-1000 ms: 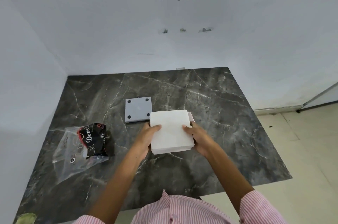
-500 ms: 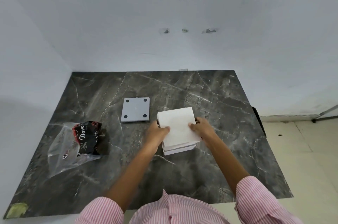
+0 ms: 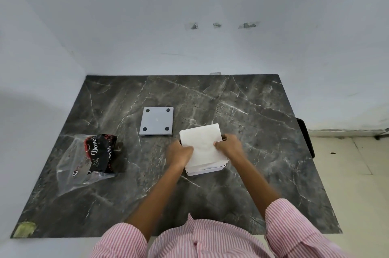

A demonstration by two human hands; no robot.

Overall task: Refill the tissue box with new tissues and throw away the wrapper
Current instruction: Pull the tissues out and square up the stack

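Note:
A white stack of tissues [image 3: 203, 144] sits in the open white tissue box [image 3: 207, 171] at the middle of the dark marble table [image 3: 252, 123]. My left hand [image 3: 180, 152] grips the stack's left edge and my right hand [image 3: 228, 145] grips its right edge. Only the box's near rim shows below the stack. The grey square box lid [image 3: 156, 121], with dark pads at its corners, lies flat just behind and to the left. The clear plastic wrapper [image 3: 84, 161] with a black and red printed part lies crumpled at the left.
White walls close the table at the back and left. The table's right edge drops to a pale tiled floor [image 3: 353, 173], where a dark object [image 3: 306, 137] shows beside the edge. A greenish patch [image 3: 25, 229] marks the near left corner.
The stack of tissues has gone down into the box with both hands still on its sides. The camera has pulled back and tilted, so the table shows lower in view.

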